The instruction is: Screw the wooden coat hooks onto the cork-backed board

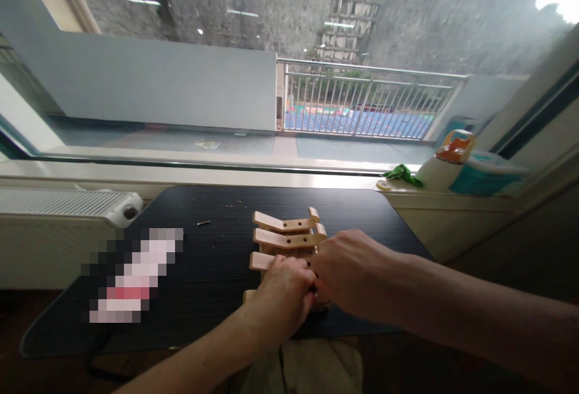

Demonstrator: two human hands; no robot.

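A pale wooden rack of hook-shaped pieces (270, 237) lies on the dark table, with several bent arms side by side. Dark holes show in the arms, and their right ends turn up. Across the nearer arms rests my left hand (289, 288), its fingers curled round the wood. My right hand (346, 270) is closed in a fist at the rack's right side, knuckles up, against my left fingertips. Whatever its fingers hold is hidden. Both hands cover much of the nearest arms.
The black table (212, 291) stands below a window. A small metal screw-like piece (204, 222) and light crumbs lie on it. A blurred-out pink and white patch (140, 273) covers its left part. A radiator (67, 207) stands left; a green cloth (401, 174) and teal container (482, 174) are on the sill.
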